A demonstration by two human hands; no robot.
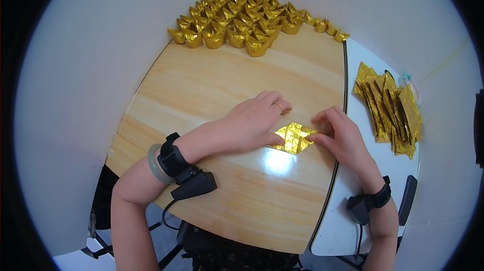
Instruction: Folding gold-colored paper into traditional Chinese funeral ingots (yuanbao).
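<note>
A piece of folded gold paper (292, 139) lies on the wooden tabletop, flat in the middle with pointed ends to left and right. The thumb of my left hand (254, 122) presses on its left end, while the bent fingers of that hand reach past its far side. At the right end rests the thumb of my right hand (345, 137), its index finger curled just beyond the paper. Between them my two hands hold the paper by its ends. The undersides of the fingers are partly hidden.
Many finished gold paper ingots (214, 35) stand in rows at the table's far edge. On the white side table (330, 220) to the right lies a fanned stack of folded gold papers (388, 109). A dark oblong object (407, 200) sits near that table's right edge.
</note>
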